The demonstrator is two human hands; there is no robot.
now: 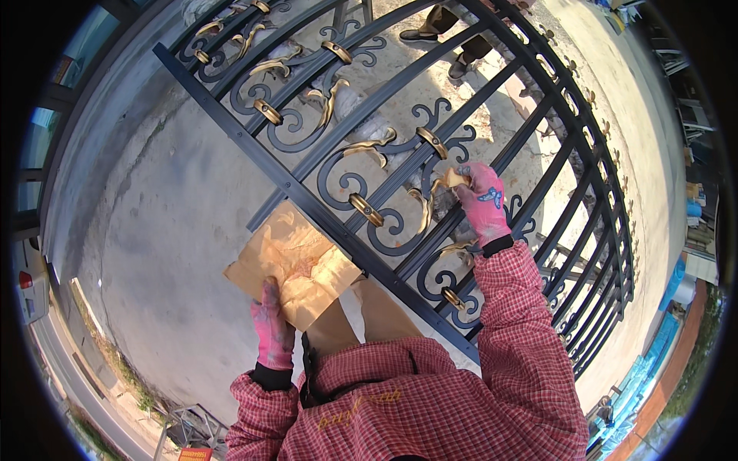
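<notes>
My left hand (pixel 274 326), in a pink glove, grips a creased sheet of brown cardboard (pixel 321 296) at its lower edge; a darker, reddish-gold smear lies in its middle. My right hand (pixel 484 201), in a matching pink glove, pinches a small pale-yellow wad (pixel 455 179), perhaps sponge or cloth. That wad is at a gold-coloured leaf on a scroll of the dark metal gate panel (pixel 284 183). Gold collars, such as this band (pixel 366 209), wrap the bars near my right hand. Whether the wad touches the leaf, I cannot tell.
The panel lies across in front of me, raised above a concrete floor (pixel 165 223). Another person's shoes (pixel 419 35) and dark trouser legs show beyond it. Blue sheeting (pixel 653 369) lies at the right, and a road (pixel 81 384) runs at the lower left.
</notes>
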